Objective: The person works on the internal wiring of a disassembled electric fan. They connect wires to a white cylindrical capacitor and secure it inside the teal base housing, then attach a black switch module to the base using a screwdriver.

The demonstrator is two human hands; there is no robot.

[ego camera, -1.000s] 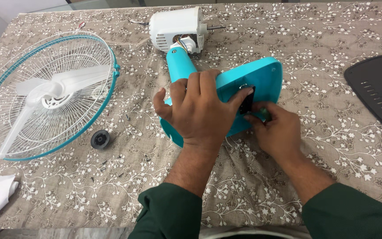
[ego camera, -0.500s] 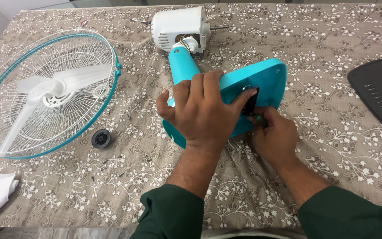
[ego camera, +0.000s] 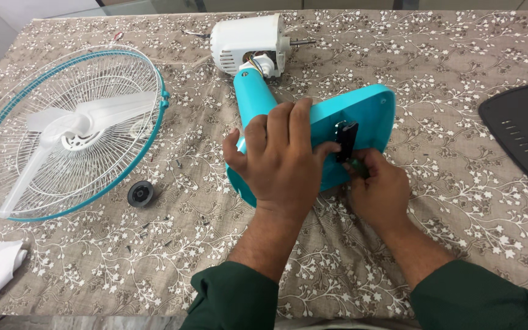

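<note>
The person seems to be working on the underside of a teal fan base (ego camera: 362,116), tipped on edge on the patterned tablecloth (ego camera: 459,55). The left hand (ego camera: 279,156) lies over the base, fingers spread and pressing it steady. The right hand (ego camera: 377,189) pinches a small green tool at a black part (ego camera: 346,140). Any further work there calls for a firm hold. The teal stem (ego camera: 253,98) joins a white motor (ego camera: 245,43).
</note>
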